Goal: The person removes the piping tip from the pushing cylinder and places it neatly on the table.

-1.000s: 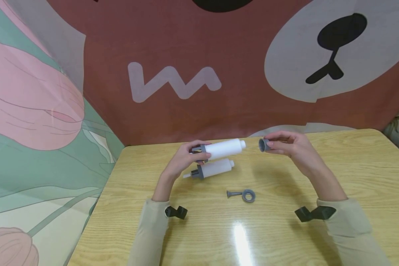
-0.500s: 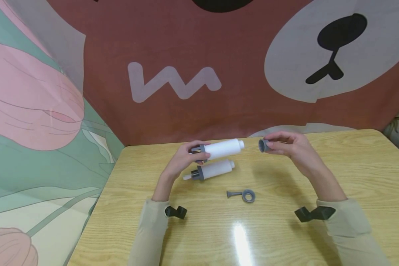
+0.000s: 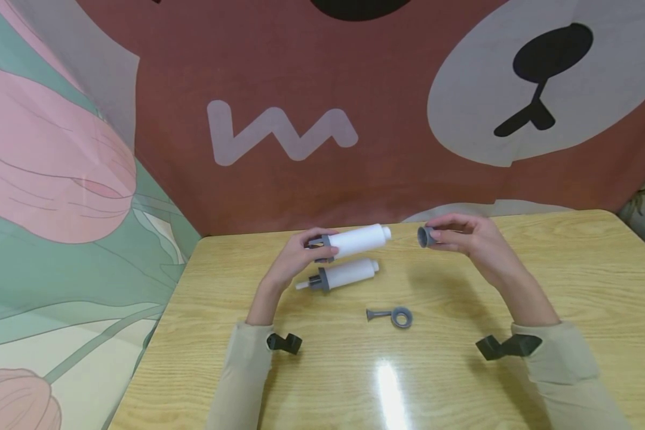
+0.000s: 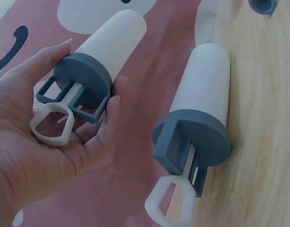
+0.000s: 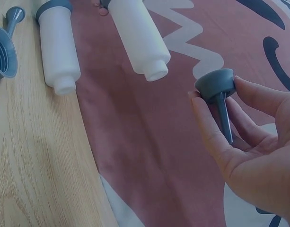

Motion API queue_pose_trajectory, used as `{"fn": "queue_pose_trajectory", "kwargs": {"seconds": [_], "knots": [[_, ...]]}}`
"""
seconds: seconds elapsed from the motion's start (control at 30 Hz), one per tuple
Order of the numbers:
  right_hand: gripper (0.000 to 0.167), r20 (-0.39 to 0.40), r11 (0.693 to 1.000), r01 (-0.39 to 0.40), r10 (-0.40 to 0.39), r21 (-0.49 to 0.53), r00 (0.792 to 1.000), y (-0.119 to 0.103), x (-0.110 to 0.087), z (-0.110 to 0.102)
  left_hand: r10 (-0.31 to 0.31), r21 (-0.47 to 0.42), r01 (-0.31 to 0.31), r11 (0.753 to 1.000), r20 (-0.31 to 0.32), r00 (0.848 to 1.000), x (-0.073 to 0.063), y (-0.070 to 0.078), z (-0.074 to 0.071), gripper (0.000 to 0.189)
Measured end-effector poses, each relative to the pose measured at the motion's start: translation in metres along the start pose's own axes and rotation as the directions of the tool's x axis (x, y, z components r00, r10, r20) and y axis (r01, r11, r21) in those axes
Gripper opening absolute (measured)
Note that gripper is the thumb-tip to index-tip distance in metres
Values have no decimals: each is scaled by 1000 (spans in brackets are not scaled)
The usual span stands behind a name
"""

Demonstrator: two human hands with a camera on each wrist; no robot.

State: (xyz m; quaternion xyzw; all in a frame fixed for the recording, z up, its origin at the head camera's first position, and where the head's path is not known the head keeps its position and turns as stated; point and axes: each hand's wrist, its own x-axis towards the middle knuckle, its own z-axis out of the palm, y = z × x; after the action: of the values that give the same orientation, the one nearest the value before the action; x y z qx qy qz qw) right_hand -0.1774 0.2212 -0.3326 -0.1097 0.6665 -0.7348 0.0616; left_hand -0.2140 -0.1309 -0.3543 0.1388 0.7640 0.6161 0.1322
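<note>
In the head view my left hand [image 3: 294, 258] holds a white plastic syringe [image 3: 359, 240] above the table, its small neck pointing right. The left wrist view shows fingers and thumb round the grey collar [image 4: 83, 71], with a white plunger ring [image 4: 52, 124] lying over the palm. My right hand [image 3: 470, 239] pinches a grey funnel-shaped nozzle [image 3: 423, 236] by its wide rim. Its thin spout points into the palm in the right wrist view [image 5: 224, 116]. A gap separates nozzle and neck. A second, similar syringe [image 3: 350, 273] lies on the table below the first.
Another grey nozzle with a threaded ring and narrow spout [image 3: 401, 317] lies on the wooden table [image 3: 333, 376], nearer the person. A printed cloth [image 3: 301, 191] hangs along the table's back edge, just behind both hands. Black wrist mounts [image 3: 285, 343] sit on both sleeves.
The held syringe has shifted slightly left, widening the gap to the nozzle a little. My right hand and the nozzle have hardly moved.
</note>
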Motion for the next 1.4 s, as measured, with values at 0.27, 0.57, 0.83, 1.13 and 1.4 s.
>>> {"fn": "queue_pose_trajectory", "kwargs": {"seconds": [0.27,0.57,0.83,1.13,1.4], "knots": [[14,8,1000,2,-2,7,1000,0,0,0,-7,23,8,1000,-19,1000,2,-5,-2,46],[13,8,1000,6,-6,-7,1000,1,0,-1,-7,21,8,1000,-46,999,6,-17,-5,47],[13,8,1000,10,-10,-25,1000,1,0,0,-25,39,27,999,-65,998,8,-23,-7,44],[13,5,999,2,-2,-35,1000,0,0,0,-34,32,37,999,-72,997,8,-27,-9,44],[14,8,999,-1,2,-46,1000,0,0,0,-51,24,52,998,-65,997,10,-37,-11,44]]}}
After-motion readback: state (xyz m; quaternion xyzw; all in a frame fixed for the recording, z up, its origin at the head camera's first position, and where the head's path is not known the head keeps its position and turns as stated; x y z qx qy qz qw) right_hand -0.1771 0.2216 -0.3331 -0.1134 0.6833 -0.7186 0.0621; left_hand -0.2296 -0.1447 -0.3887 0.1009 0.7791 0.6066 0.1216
